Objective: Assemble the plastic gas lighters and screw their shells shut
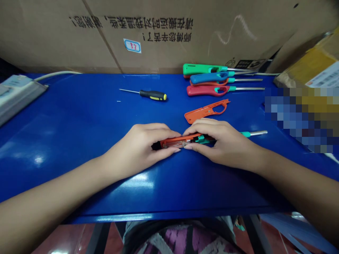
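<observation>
Both hands hold an orange long-neck lighter [173, 141] with one side of its casing off, low over the blue table. My left hand [144, 144] pinches the handle end, where a clear fuel tank shows. Fingers and thumb of my right hand [219, 139] close round the trigger part, with green pieces between them. The lighter's metal tube points right, past the right hand. Just behind lies the loose orange casing half [202, 112], its inner side up. My palms hide parts of the lighter.
Assembled lighters in green [202, 69], blue [209, 77] and red [206, 90] lie at the back right. A black-and-yellow screwdriver [155, 95] rests further left, near a tiny metal pin [119, 101]. Cardboard [159, 53] walls the table's back; a power strip [19, 95] sits far left.
</observation>
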`<state>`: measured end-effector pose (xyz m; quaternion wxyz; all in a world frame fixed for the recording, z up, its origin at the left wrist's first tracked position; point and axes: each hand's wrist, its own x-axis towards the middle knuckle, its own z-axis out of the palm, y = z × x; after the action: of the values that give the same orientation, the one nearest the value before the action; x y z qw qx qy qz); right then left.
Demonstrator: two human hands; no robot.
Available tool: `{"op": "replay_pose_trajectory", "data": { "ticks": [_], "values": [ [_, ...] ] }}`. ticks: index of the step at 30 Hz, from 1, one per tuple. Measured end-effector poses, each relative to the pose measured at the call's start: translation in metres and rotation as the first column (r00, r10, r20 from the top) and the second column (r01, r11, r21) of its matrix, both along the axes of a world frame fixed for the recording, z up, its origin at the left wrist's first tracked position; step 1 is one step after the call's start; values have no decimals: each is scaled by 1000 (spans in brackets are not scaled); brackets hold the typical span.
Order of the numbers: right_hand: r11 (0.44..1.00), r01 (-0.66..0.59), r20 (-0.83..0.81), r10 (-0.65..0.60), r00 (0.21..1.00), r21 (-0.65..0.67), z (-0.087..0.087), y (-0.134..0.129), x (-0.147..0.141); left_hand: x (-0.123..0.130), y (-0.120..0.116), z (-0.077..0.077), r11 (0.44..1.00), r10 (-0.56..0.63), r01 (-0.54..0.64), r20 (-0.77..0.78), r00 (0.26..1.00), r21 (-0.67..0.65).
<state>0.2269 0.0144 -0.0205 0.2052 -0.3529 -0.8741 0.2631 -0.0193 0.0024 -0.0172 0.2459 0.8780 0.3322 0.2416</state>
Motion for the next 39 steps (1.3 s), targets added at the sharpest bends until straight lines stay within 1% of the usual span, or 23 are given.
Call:
{"op": "replay_pose_trajectory", "data": {
  "ticks": [4,11,19,22,25,27,29,31,35,39],
  "values": [
    [999,-28,2,28,1000,-20,2,2,3,-1,0,1,1000,11,-11,-12,1000,-29],
    [998,-51,-15,50,999,-26,3,3,4,3,-5,4,991,116,-115,7,993,-65],
    [998,-57,-8,57,998,-35,4,3,4,4,-7,5,985,154,-153,1,988,-80],
    [998,-53,5,53,999,-18,4,3,4,4,-7,5,981,171,-170,3,985,-95],
    [999,-49,22,49,999,5,4,3,3,5,-7,5,974,183,-181,2,983,-136],
    [999,-40,27,39,999,16,4,4,2,5,-7,4,963,198,-192,11,980,-188],
    [999,-27,34,26,999,29,4,4,2,6,-8,4,942,221,-200,47,974,-269],
    [999,-14,55,12,998,39,4,4,3,7,-8,3,902,259,-207,91,962,-379],
    [998,-15,135,6,991,68,3,1,4,10,-7,5,780,318,-175,140,938,-601],
    [994,1,179,-20,984,109,5,-5,5,8,0,7,685,315,-85,189,930,-724]
  ]
}}
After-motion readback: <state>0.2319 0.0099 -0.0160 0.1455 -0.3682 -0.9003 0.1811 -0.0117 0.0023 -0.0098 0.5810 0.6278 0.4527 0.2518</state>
